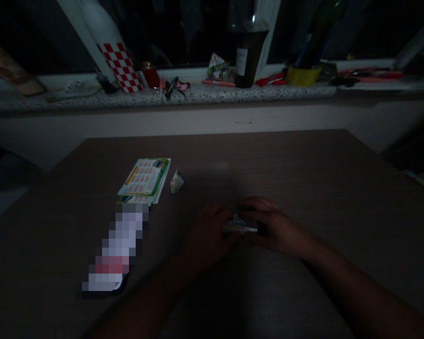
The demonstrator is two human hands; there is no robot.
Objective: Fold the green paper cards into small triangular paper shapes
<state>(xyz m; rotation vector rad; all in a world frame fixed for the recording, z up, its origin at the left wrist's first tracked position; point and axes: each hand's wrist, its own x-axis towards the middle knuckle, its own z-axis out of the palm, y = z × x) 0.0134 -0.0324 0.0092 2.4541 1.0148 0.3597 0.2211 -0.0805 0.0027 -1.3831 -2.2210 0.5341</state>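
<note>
Between my two hands a small folded piece of printed paper [239, 229] lies low over the dark wooden table [304, 169]. My left hand [210, 230] grips its left end, thumb at the near edge and fingers at the far side. At its right end, my right hand [273, 225] holds it with thumb and fingers curled around. Deep shadow hides parts of the paper and the fingertips. Farther left stands a small folded paper shape [176, 182], apart from both hands. Beside it is a stack of printed calendar cards [144, 178].
A phone with a blurred-out screen [118, 249] lies left of my left forearm. Along the stone windowsill [194, 98] stand a red-and-white checkered bottle [122, 66], a dark cup [249, 59], a yellow roll [303, 76] and several small items. A wall borders the table's far edge.
</note>
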